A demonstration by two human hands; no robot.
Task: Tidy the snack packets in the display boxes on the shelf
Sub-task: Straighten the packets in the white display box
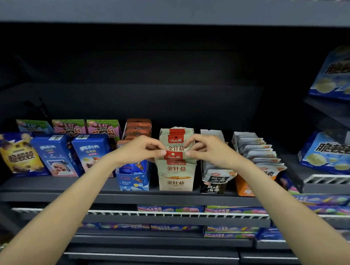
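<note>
A beige display box with red lettering stands at the middle of the dark shelf, holding a row of beige snack packets with red tops. My left hand and my right hand both pinch the red top edge of one front packet, one hand at each corner, above the box. To the left stands a blue display box, partly hidden by my left wrist. On the right stand a black-and-white seaweed box and an orange box with fanned grey packets.
Blue and purple biscuit cartons fill the shelf's left part. Orange packets stand behind the blue box. Blue cartons sit on the right-hand shelves. Lower shelves carry flat colourful packs behind a white wire rail.
</note>
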